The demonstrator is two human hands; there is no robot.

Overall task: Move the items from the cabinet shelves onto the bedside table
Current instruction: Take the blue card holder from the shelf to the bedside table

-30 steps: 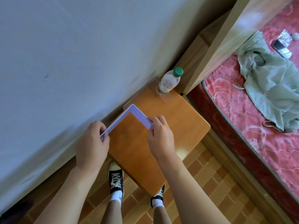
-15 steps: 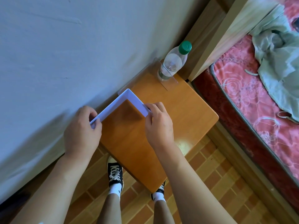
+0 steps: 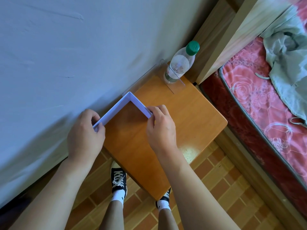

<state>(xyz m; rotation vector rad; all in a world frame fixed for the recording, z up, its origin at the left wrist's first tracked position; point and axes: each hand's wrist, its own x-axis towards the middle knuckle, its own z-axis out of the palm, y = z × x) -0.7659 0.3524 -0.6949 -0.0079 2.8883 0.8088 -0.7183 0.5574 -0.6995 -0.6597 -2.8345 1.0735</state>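
Both hands, left hand (image 3: 85,130) and right hand (image 3: 160,128), are pinching the white L-shaped divider (image 3: 123,105), seating it along the tabletop (image 3: 191,117) wall edge.

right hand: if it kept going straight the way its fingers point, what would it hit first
Probably the white L-shaped strip the right hand already pinches; beyond that, the wall. Depth is unclear.

You have an orange-brown wooden bedside table (image 3: 191,117) before you, with a white, pale-lilac-tinted L-shaped frame (image 3: 126,103) on it and a clear water bottle (image 3: 179,63) capped in green. Your sneakers (image 3: 118,181) are black with white laces over white socks, the floor (image 3: 221,185) is brown-and-tan brick-patterned tile, and the wall (image 3: 66,47) is pale blue-grey. To your right the mattress (image 3: 259,103) shows a red-and-pink rose print under a pale green garment (image 3: 289,52).
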